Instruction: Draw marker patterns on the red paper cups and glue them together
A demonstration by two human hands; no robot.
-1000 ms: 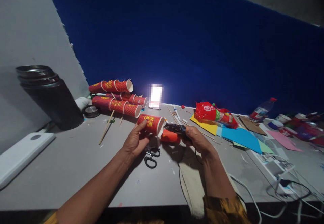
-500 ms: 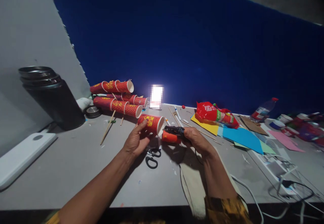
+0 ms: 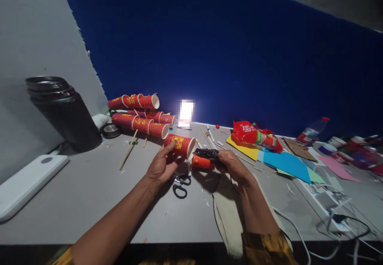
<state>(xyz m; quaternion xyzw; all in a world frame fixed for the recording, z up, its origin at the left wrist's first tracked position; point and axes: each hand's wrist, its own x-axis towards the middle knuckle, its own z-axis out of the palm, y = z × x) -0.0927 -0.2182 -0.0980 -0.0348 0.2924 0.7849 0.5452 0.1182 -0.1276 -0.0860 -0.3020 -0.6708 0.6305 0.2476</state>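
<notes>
While left hand (image 3: 161, 167) grip pinches red paper cup (image 3: 179, 145), sideways over desk (image 3: 89, 193) centre | right hand (image 3: 233, 165), at cup's 3 o'clock, grip closed on black corded tool (image 3: 206, 153) | risk: tool tip may catch left fingers; a hard pinch may crush the cup.

The bright patch (image 3: 186, 113) at mid-frame is blurred into blocks; I cannot read it. My right hand (image 3: 231, 165) covers most of the black tool (image 3: 206, 153), so I cannot tell its kind. My left hand (image 3: 161, 167) hides the blades of the scissors (image 3: 180, 187) and the base of the red cup (image 3: 181, 145). The white slab (image 3: 26, 179) is cut by the lower left edge; the jars (image 3: 356, 145) at far right are too dim to tell apart
</notes>
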